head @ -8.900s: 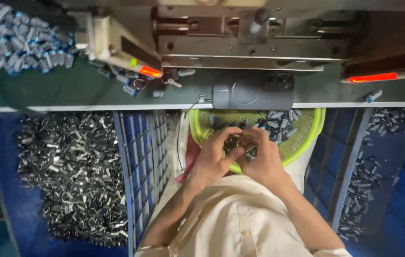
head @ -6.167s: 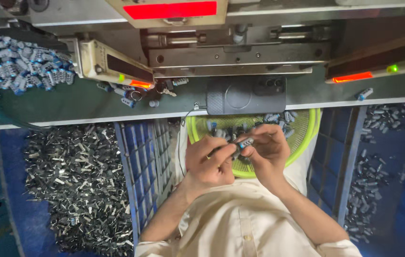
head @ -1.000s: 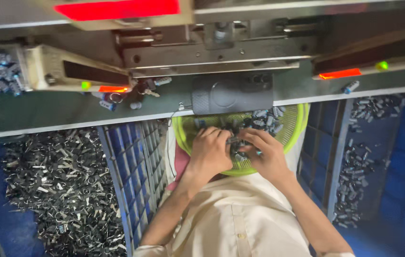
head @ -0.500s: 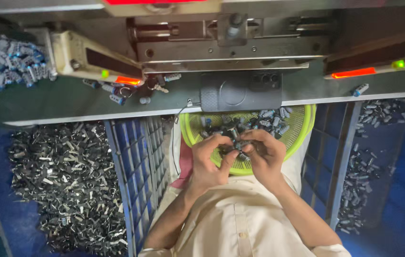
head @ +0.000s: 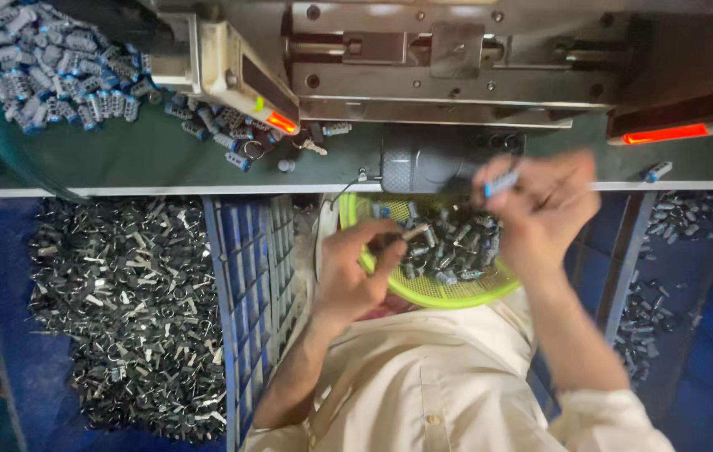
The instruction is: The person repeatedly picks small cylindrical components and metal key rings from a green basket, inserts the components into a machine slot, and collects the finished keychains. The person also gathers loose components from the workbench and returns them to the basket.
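The left hand [head: 348,280] rests on the near-left rim of the yellow-green basket [head: 448,293], its fingers pinched together on one small part [head: 417,232] at the edge of the heap, as if picked out singly from the loose parts [head: 448,247]. The right hand [head: 541,209] is raised above the far-right side of the basket, close to the tabletop [head: 147,159] edge, fingers closed on a short cylinder [head: 500,182] with a blue end; it is blurred, so its detail is hard to read. The basket sits in the lap, just under the tabletop, which keeps the parts within reach of both hands.

The parts look like small dark cylinders with pale or blue ends and thin leads. More of them lie on the far left of the tabletop [head: 47,71], beside a machine [head: 457,59] with red lights. Dark metal scraps [head: 122,310] fill a blue bin at the left.
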